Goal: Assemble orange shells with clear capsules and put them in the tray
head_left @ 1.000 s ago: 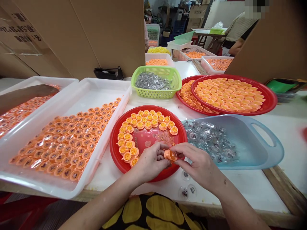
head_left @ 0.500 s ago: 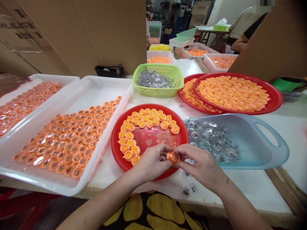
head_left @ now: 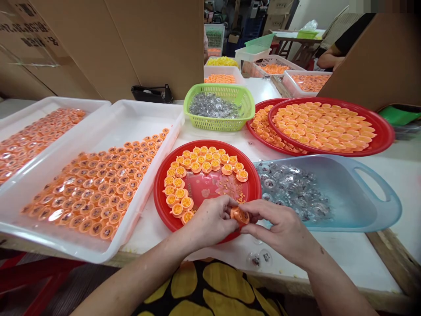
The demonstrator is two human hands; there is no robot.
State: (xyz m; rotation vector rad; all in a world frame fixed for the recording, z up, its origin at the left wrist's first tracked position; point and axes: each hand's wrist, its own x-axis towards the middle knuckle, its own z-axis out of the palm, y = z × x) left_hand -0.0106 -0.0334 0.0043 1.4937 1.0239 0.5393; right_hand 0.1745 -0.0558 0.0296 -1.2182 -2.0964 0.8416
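Note:
A small orange toy cup is pinched between my two hands over the near right rim of a red round tray. My left hand grips it from the left, fingers curled. From the other side, my right hand has its thumb and forefinger closed on the cup. Rows of orange cups with saucers, holding yellow bits, curve around the tray's far and left sides. Loose yellow beads lie by my fingertips. Clear printed discs rest on the table below my right hand.
White trays of capped orange cups stand on the left. A blue tub holds clear discs. Behind are a green basket of clear pieces and red trays of orange parts. Cardboard walls flank the table; a person's arm shows behind.
The view has shifted slightly. Both hands stay on the orange cup, with only a small movement of the fingers. The blurred shape at the far left edge is gone.

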